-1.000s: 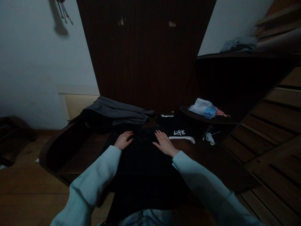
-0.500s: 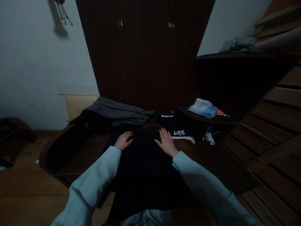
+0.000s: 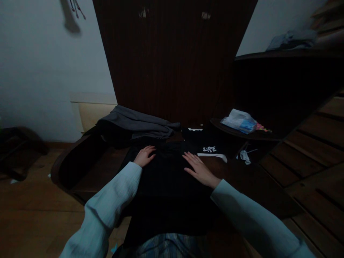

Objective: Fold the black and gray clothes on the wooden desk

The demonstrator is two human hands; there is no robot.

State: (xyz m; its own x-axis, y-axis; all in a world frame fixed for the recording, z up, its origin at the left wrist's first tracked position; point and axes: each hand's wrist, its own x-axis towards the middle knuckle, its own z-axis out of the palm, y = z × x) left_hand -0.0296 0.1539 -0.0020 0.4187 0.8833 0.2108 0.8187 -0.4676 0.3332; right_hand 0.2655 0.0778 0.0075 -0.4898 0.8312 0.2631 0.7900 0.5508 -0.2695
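A black piece of clothing lies spread over the dark wooden desk and hangs down over its front edge; its exact kind is too dark to make out. On its upper left part rests my left hand, palm down with fingers stretched out. My right hand lies flat on the upper right part, fingers extended toward the left. Just beyond the right hand is a folded black garment with white lettering and a white edge. Behind the left hand lies a grey garment in a loose heap.
A plastic packet of tissues sits on a small corner shelf at right. Crumpled white material lies below it. Folded cloth rests on the upper shelf. The desk's raised curved side stands at left, wooden slats at right.
My right hand has slid slightly toward me and turned more to the left across the black cloth. My left hand stays nearly in place on it. The view has shifted a little.
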